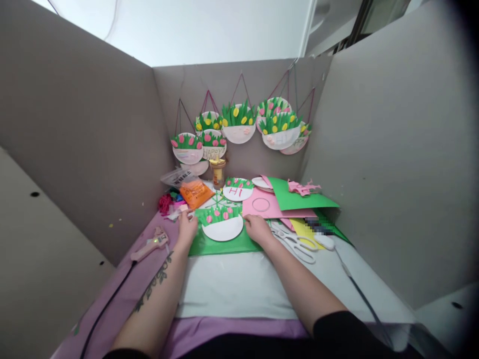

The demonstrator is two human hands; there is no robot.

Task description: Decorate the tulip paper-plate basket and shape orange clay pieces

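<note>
I see the flowered paper plate (222,227) flat on the green sheet (215,248), long axis crosswise between left grip (187,227) and right grip (258,228), both just beside its ends; whether either pinches, I cannot tell.

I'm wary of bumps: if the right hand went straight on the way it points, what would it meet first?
Likely the near flower plate, just beside the right hand; whether they already touch is unclear.

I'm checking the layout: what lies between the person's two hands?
In the head view, a pink-flowered plate craft lies between the left hand and the right hand, over a green sheet.
</note>
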